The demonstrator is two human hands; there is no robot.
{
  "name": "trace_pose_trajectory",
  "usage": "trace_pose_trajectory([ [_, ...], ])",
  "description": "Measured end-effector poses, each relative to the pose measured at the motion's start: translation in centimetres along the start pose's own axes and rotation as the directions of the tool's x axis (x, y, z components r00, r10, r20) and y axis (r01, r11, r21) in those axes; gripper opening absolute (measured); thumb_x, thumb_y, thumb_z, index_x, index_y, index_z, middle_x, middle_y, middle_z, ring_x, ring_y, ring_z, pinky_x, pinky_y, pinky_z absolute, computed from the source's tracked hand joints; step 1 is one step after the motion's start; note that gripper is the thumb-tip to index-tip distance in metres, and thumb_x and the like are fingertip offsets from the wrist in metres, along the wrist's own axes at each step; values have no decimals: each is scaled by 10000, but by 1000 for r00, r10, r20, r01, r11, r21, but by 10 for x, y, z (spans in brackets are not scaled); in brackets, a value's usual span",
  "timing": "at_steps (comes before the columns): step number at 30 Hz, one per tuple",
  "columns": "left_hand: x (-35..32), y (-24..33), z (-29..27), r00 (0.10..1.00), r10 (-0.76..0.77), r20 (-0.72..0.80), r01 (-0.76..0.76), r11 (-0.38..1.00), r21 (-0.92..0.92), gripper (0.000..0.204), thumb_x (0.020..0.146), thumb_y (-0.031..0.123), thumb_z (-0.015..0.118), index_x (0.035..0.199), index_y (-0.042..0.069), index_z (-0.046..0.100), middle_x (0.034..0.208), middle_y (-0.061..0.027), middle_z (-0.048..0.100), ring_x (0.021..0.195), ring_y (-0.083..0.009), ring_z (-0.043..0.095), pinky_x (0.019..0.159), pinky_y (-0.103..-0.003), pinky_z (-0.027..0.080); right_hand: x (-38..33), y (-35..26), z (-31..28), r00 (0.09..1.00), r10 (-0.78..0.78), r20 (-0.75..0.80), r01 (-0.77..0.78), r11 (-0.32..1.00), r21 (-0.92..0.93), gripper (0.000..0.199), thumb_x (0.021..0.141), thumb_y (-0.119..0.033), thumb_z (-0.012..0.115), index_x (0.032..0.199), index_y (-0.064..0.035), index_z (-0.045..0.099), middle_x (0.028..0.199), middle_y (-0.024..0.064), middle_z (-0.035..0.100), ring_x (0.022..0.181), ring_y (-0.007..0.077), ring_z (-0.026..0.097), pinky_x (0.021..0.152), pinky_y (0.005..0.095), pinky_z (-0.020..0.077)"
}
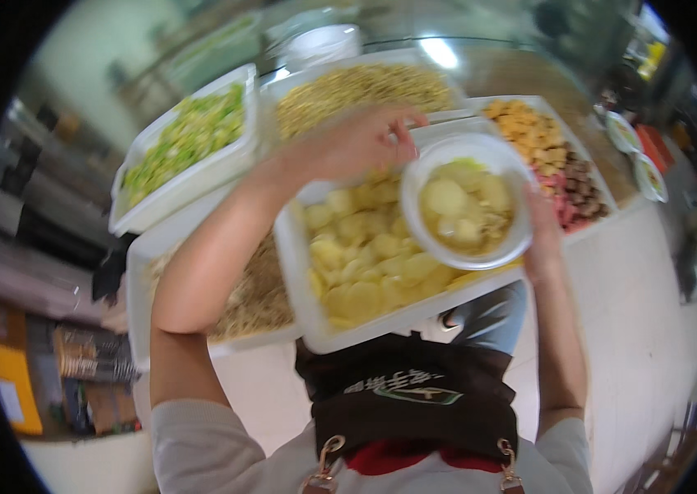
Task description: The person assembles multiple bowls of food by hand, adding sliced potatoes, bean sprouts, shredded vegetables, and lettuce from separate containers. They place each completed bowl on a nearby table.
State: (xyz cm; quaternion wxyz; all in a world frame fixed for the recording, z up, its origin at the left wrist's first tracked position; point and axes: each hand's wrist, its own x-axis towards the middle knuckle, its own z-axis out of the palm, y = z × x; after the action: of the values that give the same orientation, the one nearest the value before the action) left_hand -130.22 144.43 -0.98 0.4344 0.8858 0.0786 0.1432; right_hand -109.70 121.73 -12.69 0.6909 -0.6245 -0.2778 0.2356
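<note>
A white round bowl (480, 251) with pale yellow potato slices and some shredded bits in it hangs over a white tray (299, 280) of potato slices (365, 263). My right hand (539, 239) holds the bowl at its right rim from beneath. My left hand (361, 144) is above the tray's far edge, fingers pinched together at the bowl's upper left rim; whether they hold food I cannot tell.
Around it stand other white trays: chopped green vegetables (188, 136) at the left, yellowish shreds (356, 86) at the back, orange, pink and brown pieces (546, 152) at the right, thin pale strands (254, 296) at the near left. Small dishes (636, 156) sit far right.
</note>
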Motion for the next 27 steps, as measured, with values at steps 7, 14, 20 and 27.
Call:
trace_pose_trajectory([
  [7,-183,-62,-66,851,-524,-10,409,651,640,333,784,167,648,1083,37,579,1069,-137,574,933,-252,564,805,-347,473,-22,-20,22,995,85,58,-95,977,192,527,944,-350,498,1298,38,449,1278,112,504,1175,176,470,999,306,359],
  [14,-249,-91,-16,950,-299,-93,252,552,795,236,752,43,618,986,71,595,1021,-146,578,938,-347,561,811,-397,487,-29,-21,53,976,134,172,-172,958,228,572,943,-364,499,1333,41,394,1306,118,476,1197,183,451,1013,304,343],
  [20,-280,-86,-67,908,-242,-342,377,828,415,304,722,-125,575,956,70,595,915,-114,590,807,-294,599,717,-330,495,-33,-19,64,976,102,193,-136,975,173,609,935,-387,505,1350,39,376,1327,126,455,1220,192,428,1032,307,321],
  [27,-288,-69,-79,896,-384,-225,442,825,353,250,757,-64,599,966,74,594,936,-114,585,847,-297,588,767,-358,483,-37,-11,65,975,146,166,-176,967,185,590,934,-375,509,1340,35,387,1326,124,455,1216,198,434,1022,312,336],
])
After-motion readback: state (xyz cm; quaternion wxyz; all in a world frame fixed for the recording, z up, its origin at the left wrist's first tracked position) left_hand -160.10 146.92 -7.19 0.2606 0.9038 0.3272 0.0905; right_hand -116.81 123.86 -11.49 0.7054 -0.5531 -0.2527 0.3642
